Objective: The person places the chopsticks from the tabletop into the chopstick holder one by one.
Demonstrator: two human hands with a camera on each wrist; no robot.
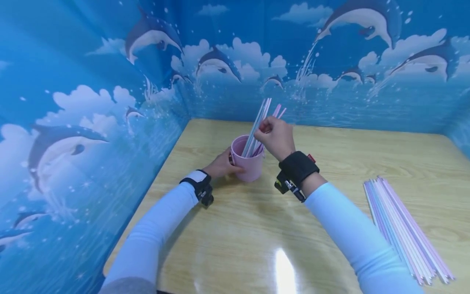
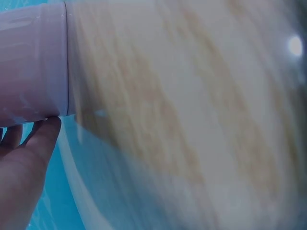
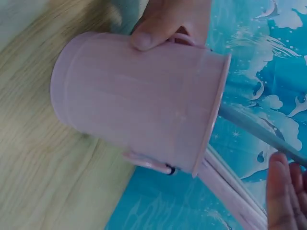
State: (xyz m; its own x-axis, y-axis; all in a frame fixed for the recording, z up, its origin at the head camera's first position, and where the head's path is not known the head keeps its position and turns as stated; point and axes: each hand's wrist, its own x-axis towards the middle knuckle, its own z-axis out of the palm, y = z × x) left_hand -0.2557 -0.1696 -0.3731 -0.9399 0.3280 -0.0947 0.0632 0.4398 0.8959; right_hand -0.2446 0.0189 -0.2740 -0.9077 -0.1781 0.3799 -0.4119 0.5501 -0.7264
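Observation:
A small pink bucket (image 1: 250, 169) with side handles stands upright on the table. My left hand (image 1: 219, 163) grips its left side, with the thumb across the front; in the right wrist view that thumb lies on the bucket wall (image 3: 134, 96). Several long thin pastel straws (image 1: 250, 143) lean in the bucket, their tops sticking out above the rim. Over the rim, my right hand (image 1: 278, 139) pinches at the straws, and a blue straw (image 3: 259, 129) runs up to its fingers (image 3: 278, 191). The exact number held is hidden.
A bundle of pink, white, blue and lilac straws (image 1: 407, 232) lies on the wooden table (image 1: 235, 245) at the right. Dolphin-print sheets (image 1: 235, 98) stand along the table's back and left sides.

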